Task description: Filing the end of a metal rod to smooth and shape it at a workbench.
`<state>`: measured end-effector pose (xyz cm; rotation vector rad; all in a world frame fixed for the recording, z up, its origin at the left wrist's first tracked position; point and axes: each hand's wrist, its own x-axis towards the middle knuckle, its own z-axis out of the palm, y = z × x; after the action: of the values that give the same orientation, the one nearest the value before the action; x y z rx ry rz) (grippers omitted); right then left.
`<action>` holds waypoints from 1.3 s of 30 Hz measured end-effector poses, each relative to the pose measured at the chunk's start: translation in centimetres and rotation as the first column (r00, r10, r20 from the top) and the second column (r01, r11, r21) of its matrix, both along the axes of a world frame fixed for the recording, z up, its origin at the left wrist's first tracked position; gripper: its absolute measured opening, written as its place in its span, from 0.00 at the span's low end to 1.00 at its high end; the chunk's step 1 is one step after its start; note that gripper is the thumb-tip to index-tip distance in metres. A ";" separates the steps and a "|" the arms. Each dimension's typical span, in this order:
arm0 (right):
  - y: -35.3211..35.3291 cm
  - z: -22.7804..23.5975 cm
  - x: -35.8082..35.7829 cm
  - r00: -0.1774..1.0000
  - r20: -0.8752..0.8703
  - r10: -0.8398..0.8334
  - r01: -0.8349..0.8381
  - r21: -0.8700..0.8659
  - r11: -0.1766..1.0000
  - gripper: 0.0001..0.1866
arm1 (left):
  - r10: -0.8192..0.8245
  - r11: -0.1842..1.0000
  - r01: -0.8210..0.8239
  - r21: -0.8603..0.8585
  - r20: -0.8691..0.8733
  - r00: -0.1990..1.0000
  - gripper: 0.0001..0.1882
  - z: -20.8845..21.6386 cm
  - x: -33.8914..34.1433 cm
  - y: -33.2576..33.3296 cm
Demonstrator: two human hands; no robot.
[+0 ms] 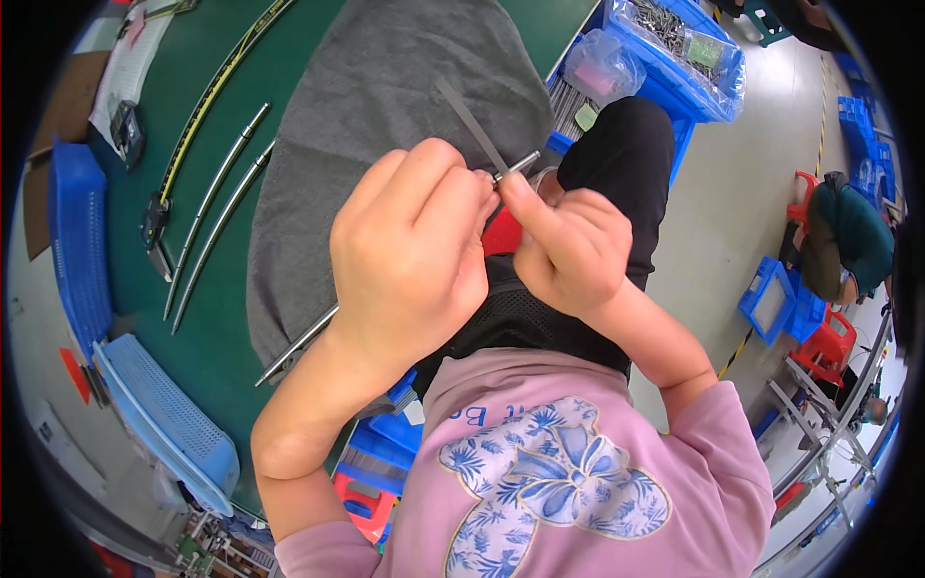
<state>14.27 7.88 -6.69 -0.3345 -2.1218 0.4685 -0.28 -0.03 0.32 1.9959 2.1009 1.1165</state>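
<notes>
My left hand (409, 236) is closed round a thin metal rod (299, 347). The rod's lower end comes out beneath my wrist, and what looks like its tip shows beyond my fingertips. The middle of it is hidden by my hand. In my right hand (573, 241) is a narrow flat grey file (469, 125), with my thumb pressed along it. File and rod tip cross between my two hands, close together or touching; the fingers partly hide the spot. Under my left hand a dark grey cloth (337, 144) covers part of the green table.
Two metal rods (217, 197) and a long yellow-scaled caliper (198, 125) lie on the table (178, 77) at left. Blue baskets (164, 414) line its left edge. At upper right stands a blue bin (718, 91) with metal parts. Another person (848, 236) bends at far right.
</notes>
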 end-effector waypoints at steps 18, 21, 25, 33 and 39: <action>-1.7 -0.4 5.2 0.990 0.098 0.103 -0.093 -0.101 0.990 0.26 | -0.009 1.000 0.009 0.003 0.007 1.000 0.10 -0.1 -0.5 0.1; -1.9 -0.4 5.3 0.988 0.102 0.112 -0.102 -0.103 0.990 0.26 | -0.008 1.000 0.008 0.002 0.010 1.000 0.10 0.0 -0.5 0.1; -2.1 -0.6 5.6 0.990 0.110 0.087 -0.074 -0.121 0.990 0.26 | -0.010 1.000 0.010 0.005 0.006 1.000 0.10 0.0 -0.6 0.1; -1.4 -0.1 3.8 1.000 0.010 -0.026 0.028 -0.443 0.896 0.27 | 0.014 1.000 -0.014 -0.015 0.008 1.000 0.10 0.1 -0.3 0.0; 0.5 0.5 -0.2 0.961 -0.275 -0.028 -0.117 -0.497 0.860 0.20 | 0.016 1.000 -0.016 -0.008 -0.027 0.999 0.10 0.2 0.1 -0.1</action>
<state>14.07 8.34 -6.16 -0.4881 -1.7114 1.0520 -0.20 -0.13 0.51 2.0052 2.1351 1.0869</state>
